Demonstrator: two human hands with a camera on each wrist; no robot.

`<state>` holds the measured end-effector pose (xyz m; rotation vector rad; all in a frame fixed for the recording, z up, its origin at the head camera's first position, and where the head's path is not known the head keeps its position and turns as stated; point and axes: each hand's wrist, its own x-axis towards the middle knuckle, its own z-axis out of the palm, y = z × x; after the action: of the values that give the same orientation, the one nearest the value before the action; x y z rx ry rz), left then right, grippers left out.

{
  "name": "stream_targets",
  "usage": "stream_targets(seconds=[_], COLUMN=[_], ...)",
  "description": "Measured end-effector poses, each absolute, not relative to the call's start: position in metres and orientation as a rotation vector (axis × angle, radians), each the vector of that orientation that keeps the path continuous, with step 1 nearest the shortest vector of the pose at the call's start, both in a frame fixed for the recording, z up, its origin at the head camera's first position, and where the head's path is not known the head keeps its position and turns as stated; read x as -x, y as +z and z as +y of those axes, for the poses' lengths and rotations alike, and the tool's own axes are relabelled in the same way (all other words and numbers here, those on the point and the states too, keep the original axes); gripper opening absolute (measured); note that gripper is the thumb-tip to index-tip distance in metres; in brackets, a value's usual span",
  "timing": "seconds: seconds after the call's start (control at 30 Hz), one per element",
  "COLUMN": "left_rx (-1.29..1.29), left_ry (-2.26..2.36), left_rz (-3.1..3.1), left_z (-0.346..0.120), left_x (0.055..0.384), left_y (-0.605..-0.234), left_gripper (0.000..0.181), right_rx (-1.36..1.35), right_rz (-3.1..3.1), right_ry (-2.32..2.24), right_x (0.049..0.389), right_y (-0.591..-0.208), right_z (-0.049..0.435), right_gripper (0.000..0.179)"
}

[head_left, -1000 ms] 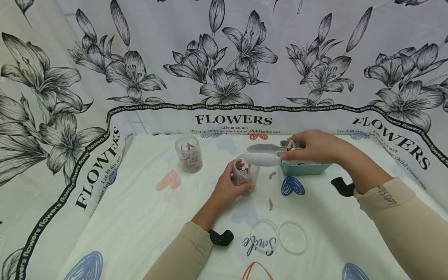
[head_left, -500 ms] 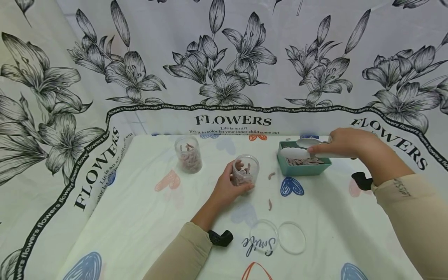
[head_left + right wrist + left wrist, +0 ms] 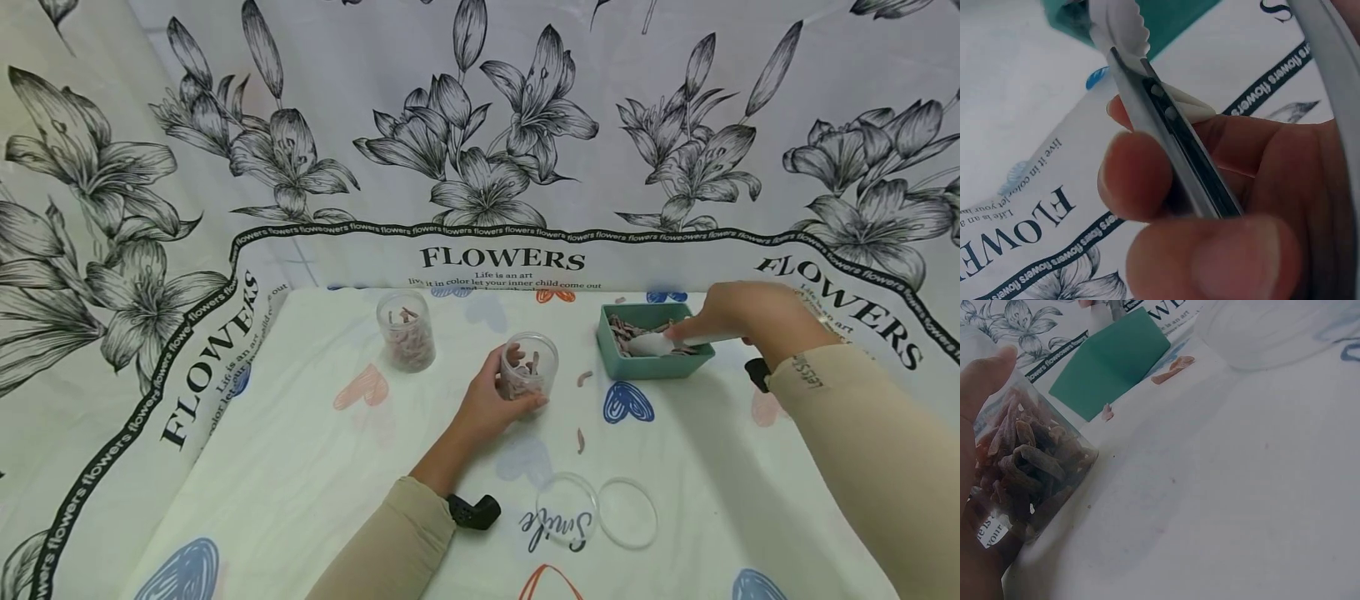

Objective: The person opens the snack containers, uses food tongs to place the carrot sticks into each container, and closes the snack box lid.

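Observation:
My left hand [image 3: 486, 402] grips a clear plastic jar [image 3: 528, 382] in the middle of the table, thumb and fingers around its side. Brownish-pink dried strips [image 3: 1029, 459] fill its lower part in the left wrist view. At the right, my right hand [image 3: 738, 312] holds metal tongs [image 3: 1160, 119] with white scalloped tips. The tips [image 3: 651, 343] are down in a green rectangular box [image 3: 645, 368], among more of the same strips. What lies between the tips is hidden.
A second clear jar [image 3: 405, 333] holding similar strips stands at the back left. Two loose strips [image 3: 584, 378] lie between the held jar and the box. Two clear round lids [image 3: 628, 513] lie nearer the front. A flower-printed curtain [image 3: 480, 125] hangs behind the table.
My right hand has carried the tongs from over the held jar rightward to the green box, then lowered their tips into it. My left hand and its jar have stayed put.

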<state>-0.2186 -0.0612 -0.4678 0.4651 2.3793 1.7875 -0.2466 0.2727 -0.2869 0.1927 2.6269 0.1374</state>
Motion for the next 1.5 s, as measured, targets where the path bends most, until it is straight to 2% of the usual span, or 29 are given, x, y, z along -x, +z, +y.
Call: stream_targets(seconds=[0.13, 0.27, 0.67, 1.0, 1.33, 1.5], left_rx=[-0.454, -0.457, -0.452, -0.464, -0.466, -0.458], left_ry=[1.781, 1.784, 1.791, 1.787, 1.79, 1.787], left_rz=[2.389, 2.396, 2.364, 2.382, 2.387, 2.391], left_z=[-0.063, -0.065, -0.063, -0.06, -0.06, -0.06], left_x=[0.218, 0.218, 0.218, 0.217, 0.218, 0.218], left_y=[-0.466, -0.465, -0.467, -0.467, -0.467, -0.468], left_gripper=[0.087, 0.088, 0.087, 0.085, 0.087, 0.087], right_rx=[-0.186, -0.149, 0.045, 0.086, 0.102, 0.087], right_rz=[2.663, 2.695, 2.684, 2.738, 2.796, 2.859], right_ry=[0.234, 0.241, 0.149, -0.001, -0.06, -0.076], right_x=[0.256, 0.26, 0.251, 0.241, 0.237, 0.231], right_y=[-0.291, -0.292, -0.294, -0.274, -0.256, -0.247], right_z=[0.256, 0.252, 0.288, 0.307, 0.322, 0.318], right_gripper=[0.106, 0.104, 0.084, 0.086, 0.08, 0.087])
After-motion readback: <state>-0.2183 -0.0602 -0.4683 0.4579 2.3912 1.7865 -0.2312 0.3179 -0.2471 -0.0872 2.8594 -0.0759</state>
